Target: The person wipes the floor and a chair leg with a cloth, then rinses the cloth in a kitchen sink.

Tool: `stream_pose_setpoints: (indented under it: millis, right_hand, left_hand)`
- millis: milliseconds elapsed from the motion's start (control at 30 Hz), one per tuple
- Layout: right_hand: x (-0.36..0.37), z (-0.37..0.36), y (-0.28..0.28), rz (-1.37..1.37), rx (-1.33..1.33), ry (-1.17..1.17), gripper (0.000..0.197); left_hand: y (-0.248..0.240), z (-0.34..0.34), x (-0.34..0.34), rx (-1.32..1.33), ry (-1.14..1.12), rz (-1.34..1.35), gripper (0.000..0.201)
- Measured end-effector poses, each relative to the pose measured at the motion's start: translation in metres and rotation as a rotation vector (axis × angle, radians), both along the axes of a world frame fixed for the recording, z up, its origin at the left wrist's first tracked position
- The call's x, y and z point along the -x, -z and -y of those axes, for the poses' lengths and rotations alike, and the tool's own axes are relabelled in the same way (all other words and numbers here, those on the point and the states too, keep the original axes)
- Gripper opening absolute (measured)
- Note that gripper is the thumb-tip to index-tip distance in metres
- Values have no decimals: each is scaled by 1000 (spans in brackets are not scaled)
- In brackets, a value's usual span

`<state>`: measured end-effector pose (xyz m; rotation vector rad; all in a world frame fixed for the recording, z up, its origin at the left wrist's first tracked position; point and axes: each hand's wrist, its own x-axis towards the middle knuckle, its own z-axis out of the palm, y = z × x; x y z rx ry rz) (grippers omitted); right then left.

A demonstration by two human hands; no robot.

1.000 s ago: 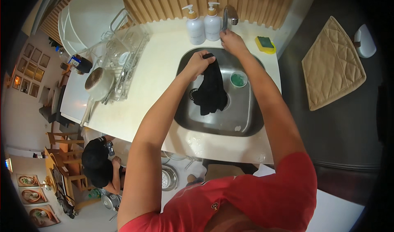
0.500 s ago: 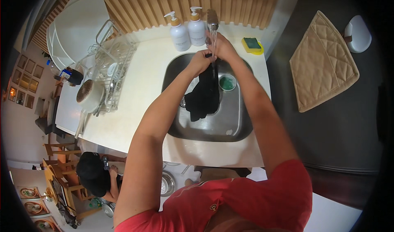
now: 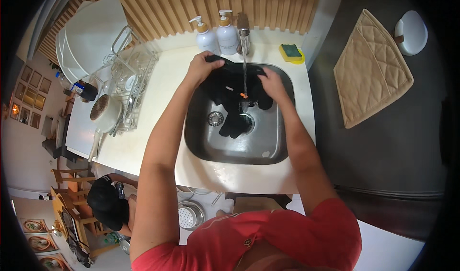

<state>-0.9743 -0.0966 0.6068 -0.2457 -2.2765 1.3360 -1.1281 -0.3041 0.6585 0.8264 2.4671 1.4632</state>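
Observation:
A black cloth garment [image 3: 224, 91] is spread over the metal sink [image 3: 211, 149], its lower end lying by the drain. My left hand [image 3: 201, 69] grips its upper left corner near the sink's back rim. At the right edge of the cloth, my right hand [image 3: 271, 84] has its fingers closed on the other side. Water runs from the faucet [image 3: 243, 25] onto the cloth between my hands, where a small orange patch and a pale tag show. A metal strainer basket [image 3: 215, 118] sits in the sink left of the garment's lower end.
Two white pump bottles [image 3: 226, 37] stand behind the sink, left of the faucet. A green and yellow sponge [image 3: 290, 53] lies at the back right. A dish rack [image 3: 139, 91] and a saucepan [image 3: 106, 113] occupy the left counter. Quilted beige cloth [image 3: 371, 74] hangs at right. Another person [image 3: 108, 201] is at lower left.
My hands have moved apart, the left one leftward and the right one down and right. The bunched garment is now spread wide under the water. The small green bowl is no longer visible.

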Motion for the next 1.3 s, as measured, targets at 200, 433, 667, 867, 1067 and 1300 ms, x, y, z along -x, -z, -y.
stream_pose_setpoints:
  millis: [200, 433, 667, 867, 1067, 1300]
  right_hand:
    - [-12, -47, -39, 8, 189, -30, 16]
    - [-14, -36, -72, 125, -227, 88, 22]
    - [1, 10, -75, 14, 387, -330, 37]
    - [-16, 22, 21, 226, 739, -511, 74]
    - [21, -21, 79, 468, 146, -207, 49]
    - [18, 31, -14, 360, 5, -245, 42]
  left_hand:
    - [-17, 26, -14, 527, 36, -349, 33]
    - [-12, 25, -14, 173, 42, 407, 31]
    - [-52, -43, -72, 15, 403, 422, 22]
    - [-94, -35, -70, -219, 344, 470, 14]
    - [-78, -27, -58, -425, 215, 457, 13]
    - [62, 1, -61, -16, -175, 1176, 68]
